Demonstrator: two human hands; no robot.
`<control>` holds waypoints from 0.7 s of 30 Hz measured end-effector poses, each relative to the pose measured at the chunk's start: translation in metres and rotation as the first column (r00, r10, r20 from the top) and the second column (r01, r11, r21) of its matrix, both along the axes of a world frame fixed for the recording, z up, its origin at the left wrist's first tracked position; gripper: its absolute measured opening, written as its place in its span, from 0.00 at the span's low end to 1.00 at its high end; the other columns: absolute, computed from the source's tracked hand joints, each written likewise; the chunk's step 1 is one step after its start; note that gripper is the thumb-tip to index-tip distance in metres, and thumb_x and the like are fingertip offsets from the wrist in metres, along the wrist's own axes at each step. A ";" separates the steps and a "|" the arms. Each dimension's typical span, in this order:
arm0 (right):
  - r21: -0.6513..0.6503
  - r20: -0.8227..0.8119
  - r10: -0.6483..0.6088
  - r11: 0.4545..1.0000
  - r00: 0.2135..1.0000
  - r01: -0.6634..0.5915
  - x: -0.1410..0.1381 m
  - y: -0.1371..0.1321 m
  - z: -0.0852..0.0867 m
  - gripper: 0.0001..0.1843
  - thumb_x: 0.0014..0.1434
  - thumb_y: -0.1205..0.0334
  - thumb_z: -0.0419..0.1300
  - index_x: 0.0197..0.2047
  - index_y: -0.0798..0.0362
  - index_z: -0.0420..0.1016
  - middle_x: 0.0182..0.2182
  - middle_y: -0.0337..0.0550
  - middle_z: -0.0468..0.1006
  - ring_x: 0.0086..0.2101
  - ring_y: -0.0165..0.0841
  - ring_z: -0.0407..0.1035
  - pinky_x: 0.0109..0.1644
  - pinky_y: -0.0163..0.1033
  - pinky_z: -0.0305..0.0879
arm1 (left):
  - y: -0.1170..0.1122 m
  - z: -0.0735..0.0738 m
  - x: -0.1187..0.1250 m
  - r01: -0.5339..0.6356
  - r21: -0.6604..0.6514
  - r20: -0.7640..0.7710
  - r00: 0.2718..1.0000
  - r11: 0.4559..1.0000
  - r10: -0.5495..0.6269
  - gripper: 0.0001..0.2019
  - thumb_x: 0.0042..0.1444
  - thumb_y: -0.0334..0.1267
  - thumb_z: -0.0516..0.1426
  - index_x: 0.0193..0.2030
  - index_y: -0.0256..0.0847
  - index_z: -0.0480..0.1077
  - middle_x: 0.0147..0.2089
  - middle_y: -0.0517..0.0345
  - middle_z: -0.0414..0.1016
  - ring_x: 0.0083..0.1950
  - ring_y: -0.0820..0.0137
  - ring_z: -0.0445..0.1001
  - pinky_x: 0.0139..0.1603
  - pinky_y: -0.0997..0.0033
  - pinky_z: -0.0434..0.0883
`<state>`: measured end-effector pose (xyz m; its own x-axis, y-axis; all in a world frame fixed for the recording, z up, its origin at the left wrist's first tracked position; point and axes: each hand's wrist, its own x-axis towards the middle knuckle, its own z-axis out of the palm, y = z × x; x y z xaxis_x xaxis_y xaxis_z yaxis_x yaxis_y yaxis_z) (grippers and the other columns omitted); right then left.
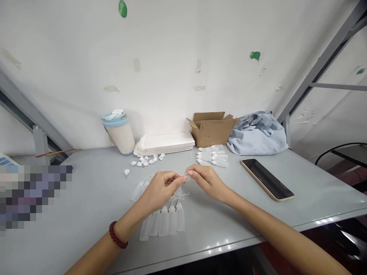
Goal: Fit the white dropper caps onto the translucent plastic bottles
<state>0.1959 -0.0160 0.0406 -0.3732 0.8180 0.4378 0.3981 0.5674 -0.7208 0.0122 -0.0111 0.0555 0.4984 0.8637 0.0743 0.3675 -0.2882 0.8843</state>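
My left hand [166, 184] and my right hand [205, 181] meet over the middle of the table, fingertips pinched close together. Between them shows a bit of something small, whitish and translucent; the fingers hide most of it, so its kind is unclear. Just below lies a row of several translucent squeeze bottles [163, 223] with thin bent tubes at their tops. More such bottles [137, 191] lie partly hidden behind my left hand. Beyond my right hand is another group of small bottles [219, 162] with white tops. Small white caps [145, 162] sit in a loose cluster, with one cap [127, 172] apart.
Along the wall stand a lidded cup [122, 135], a stack of white sheets or envelopes [168, 140], an open cardboard box [215, 133] and a light blue cloth bag [258, 137]. A phone [266, 179] lies at the right on the grey table [86, 214].
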 end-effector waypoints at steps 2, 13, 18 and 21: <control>-0.067 -0.010 -0.019 0.998 1.000 0.018 0.001 0.000 0.001 0.19 0.65 0.53 0.46 0.31 0.55 0.69 0.21 0.36 0.65 0.24 0.27 0.59 0.29 0.33 0.56 | -0.001 -0.003 0.001 0.003 0.178 -0.061 0.998 0.984 0.008 0.18 0.60 0.45 0.51 0.22 0.38 0.62 0.19 0.65 0.56 0.22 0.76 0.55 0.23 0.75 0.55; -0.382 -0.131 -0.007 0.923 0.991 -0.044 0.003 0.005 0.003 0.22 0.61 0.47 0.49 0.24 0.55 0.64 0.17 0.30 0.51 0.19 0.24 0.48 0.22 0.32 0.46 | 0.006 -0.025 0.000 0.156 0.734 -0.268 0.961 0.661 0.070 0.13 0.64 0.36 0.47 0.29 0.38 0.64 0.25 0.60 0.64 0.26 0.72 0.61 0.27 0.72 0.58; -0.241 -0.038 -0.192 0.954 0.981 0.178 0.018 0.023 -0.002 0.22 0.62 0.49 0.47 0.25 0.55 0.67 0.18 0.35 0.63 0.19 0.26 0.57 0.25 0.33 0.55 | 0.018 -0.018 -0.011 -0.011 0.577 -0.239 0.954 0.817 0.182 0.10 0.62 0.40 0.49 0.35 0.40 0.68 0.31 0.58 0.70 0.32 0.70 0.69 0.33 0.72 0.64; 0.097 0.139 -0.552 0.834 0.822 0.543 0.041 0.042 -0.004 0.18 0.63 0.54 0.47 0.33 0.55 0.73 0.27 0.41 0.75 0.28 0.32 0.67 0.34 0.35 0.62 | 0.032 -0.010 -0.029 -0.156 0.533 -0.267 0.901 0.832 0.341 0.11 0.60 0.39 0.49 0.33 0.40 0.69 0.32 0.57 0.73 0.33 0.68 0.70 0.34 0.70 0.65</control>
<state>0.2364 0.0259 0.0367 0.0635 0.8863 0.4587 0.7577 0.2563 -0.6001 -0.0171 0.0210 0.0453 0.3443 0.8556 0.3866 0.7332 -0.5022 0.4585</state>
